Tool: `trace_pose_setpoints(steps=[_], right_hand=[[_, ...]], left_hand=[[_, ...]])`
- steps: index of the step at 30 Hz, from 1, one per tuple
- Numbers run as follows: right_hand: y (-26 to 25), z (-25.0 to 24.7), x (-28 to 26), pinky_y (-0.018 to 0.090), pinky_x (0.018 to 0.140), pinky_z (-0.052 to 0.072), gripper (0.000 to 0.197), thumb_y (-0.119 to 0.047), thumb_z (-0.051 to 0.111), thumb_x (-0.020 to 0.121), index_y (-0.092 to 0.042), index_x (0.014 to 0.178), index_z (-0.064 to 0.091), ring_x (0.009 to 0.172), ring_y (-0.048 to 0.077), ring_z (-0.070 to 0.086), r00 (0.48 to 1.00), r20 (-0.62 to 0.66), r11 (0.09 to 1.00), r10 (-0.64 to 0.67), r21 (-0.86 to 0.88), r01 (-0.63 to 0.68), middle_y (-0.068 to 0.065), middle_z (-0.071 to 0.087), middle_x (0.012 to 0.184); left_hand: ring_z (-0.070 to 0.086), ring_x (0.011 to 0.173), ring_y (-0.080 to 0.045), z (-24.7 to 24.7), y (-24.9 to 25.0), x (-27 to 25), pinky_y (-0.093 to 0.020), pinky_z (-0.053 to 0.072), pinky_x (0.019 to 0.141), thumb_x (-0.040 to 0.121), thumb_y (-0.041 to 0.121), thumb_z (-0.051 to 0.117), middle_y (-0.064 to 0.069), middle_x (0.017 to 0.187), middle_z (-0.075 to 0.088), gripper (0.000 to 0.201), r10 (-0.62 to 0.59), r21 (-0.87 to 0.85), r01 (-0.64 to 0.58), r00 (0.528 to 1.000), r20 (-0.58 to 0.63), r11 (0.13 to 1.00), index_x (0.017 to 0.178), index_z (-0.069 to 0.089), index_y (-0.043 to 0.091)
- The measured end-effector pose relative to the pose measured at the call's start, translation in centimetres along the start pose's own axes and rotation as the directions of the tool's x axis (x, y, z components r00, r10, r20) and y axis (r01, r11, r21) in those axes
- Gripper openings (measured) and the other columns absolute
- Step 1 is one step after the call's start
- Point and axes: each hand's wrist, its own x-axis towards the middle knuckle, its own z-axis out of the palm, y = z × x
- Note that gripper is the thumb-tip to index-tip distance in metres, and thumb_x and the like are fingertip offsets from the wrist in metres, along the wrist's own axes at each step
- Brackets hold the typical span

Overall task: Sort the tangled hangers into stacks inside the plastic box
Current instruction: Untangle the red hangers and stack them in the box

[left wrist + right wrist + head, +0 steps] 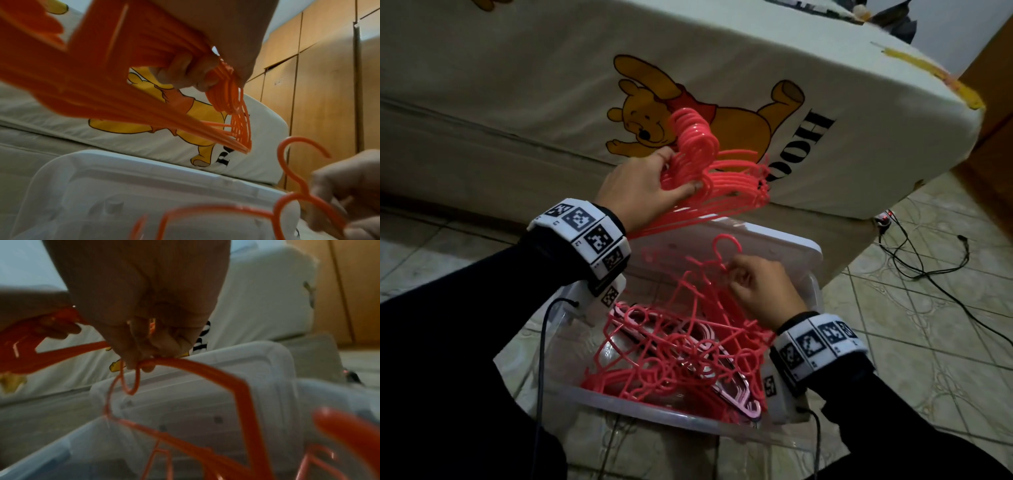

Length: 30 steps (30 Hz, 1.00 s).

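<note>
Pink hangers make a gathered bundle (pixel 709 171), gripped near the hooks by the left hand (pixel 640 192) above the plastic box (pixel 619 407). Further right, the right hand (pixel 760 291) pinches one hanger (pixel 726 250) by its neck, over the tangled pile (pixel 678 359). Pulling could snag neighbours and drag several out, or loosen the fanned bundle

Aligned pink hanger bundle (pixel 709 178) held above clear box (pixel 619 409); one hanger (pixel 722 253) lifted, hook up, from tangled pile (pixel 681 359) inside, atop apparently paler hangers (pixel 739 397).
</note>
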Motion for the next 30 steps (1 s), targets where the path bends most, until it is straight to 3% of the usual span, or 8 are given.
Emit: trace_pose_setpoints(steps=[2,4,7,10,16,22,24,30], right_hand=[[-0.3,0.2,0.4,0.006,0.058,0.04,0.01,-0.015,0.069,0.08,-0.024,0.082,0.067,0.062,-0.002,0.055,0.993,-0.006,0.98,0.115,0.165,-0.113,-0.013,0.063,0.069],[-0.6,0.6,0.3,0.019,0.061,0.048,0.018,-0.01,0.069,0.081,-0.024,0.074,0.061,0.058,0.004,0.055,0.972,0.068,0.904,0.226,0.356,-0.235,-0.008,0.06,0.066],[-1.8,0.9,-0.3,0.043,0.065,0.059,0.015,0.003,0.06,0.087,-0.01,0.079,0.06,0.053,0.016,0.058,0.919,0.257,0.627,0.299,0.673,-0.392,0.006,0.057,0.067],[-2.9,0.7,-0.9,0.035,0.062,0.06,0.01,0.007,0.052,0.09,-0.001,0.089,0.058,0.056,0.015,0.059,0.907,0.363,0.434,0.215,0.796,-0.421,0.011,0.056,0.072],[-4.1,0.7,-1.0,0.03,0.056,0.048,0.009,-0.001,0.06,0.088,-0.009,0.084,0.063,0.061,0.025,0.053,0.987,0.138,0.661,0.078,0.734,-0.155,0.014,0.059,0.07],[-3.8,0.6,0.0,0.029,0.059,0.048,0.016,-0.014,0.07,0.082,-0.023,0.071,0.063,0.06,0.008,0.056,0.977,-0.162,0.786,0.138,0.618,-0.009,-0.003,0.063,0.066],[-3.8,0.4,0.4,0.028,0.062,0.048,0.018,-0.017,0.073,0.08,-0.025,0.067,0.062,0.061,0.007,0.056,0.956,-0.243,0.797,0.164,0.604,0.017,-0.005,0.062,0.064],[-4.0,0.5,1.2,0.037,0.073,0.054,0.009,-0.014,0.073,0.078,-0.018,0.072,0.069,0.069,0.015,0.064,0.923,-0.311,0.771,0.225,0.636,0.027,0.001,0.069,0.071]], left_hand=[[0.065,0.088,-0.017,-0.3,0.0,0.1,-0.038,0.052,0.08,0.079,0.066,0.056,0.004,0.096,0.068,0.053,-0.019,-0.02,0.019,1.0,-0.024,1.0,0.113,0.056,0.025],[0.065,0.09,-0.017,-0.4,0.0,0.2,-0.039,0.052,0.082,0.079,0.065,0.057,0.003,0.1,0.069,0.054,-0.029,-0.035,0.028,0.999,-0.034,0.999,0.114,0.057,0.024],[0.065,0.093,-0.018,-0.3,-0.2,0.1,-0.042,0.052,0.085,0.078,0.067,0.056,0.002,0.102,0.069,0.056,-0.037,-0.024,0.037,0.999,-0.008,0.999,0.114,0.057,0.024],[0.064,0.098,-0.02,-0.1,-0.4,0.1,-0.043,0.051,0.088,0.077,0.069,0.055,-0.001,0.107,0.069,0.061,-0.04,-0.019,0.041,0.998,0.049,0.999,0.117,0.056,0.024],[0.064,0.092,-0.017,0.2,-0.3,0.0,-0.041,0.052,0.084,0.077,0.069,0.055,0.002,0.101,0.068,0.057,-0.012,-0.02,0.013,0.998,0.057,1.0,0.114,0.057,0.025],[0.064,0.093,-0.013,1.1,0.0,-0.6,-0.038,0.052,0.084,0.071,0.075,0.055,0.004,0.103,0.069,0.066,0.006,-0.097,0.009,0.987,0.16,0.995,0.113,0.059,0.024],[0.064,0.087,-0.01,1.8,0.6,-1.3,-0.028,0.051,0.075,0.068,0.076,0.052,0.006,0.099,0.069,0.067,0.033,-0.112,-0.01,0.976,0.213,0.994,0.109,0.06,0.023],[0.063,0.086,-0.015,4.0,1.7,-2.6,-0.04,0.051,0.08,0.071,0.081,0.035,0.004,0.093,0.067,0.073,0.047,-0.167,0.003,0.955,0.294,0.986,0.108,0.058,0.022]])
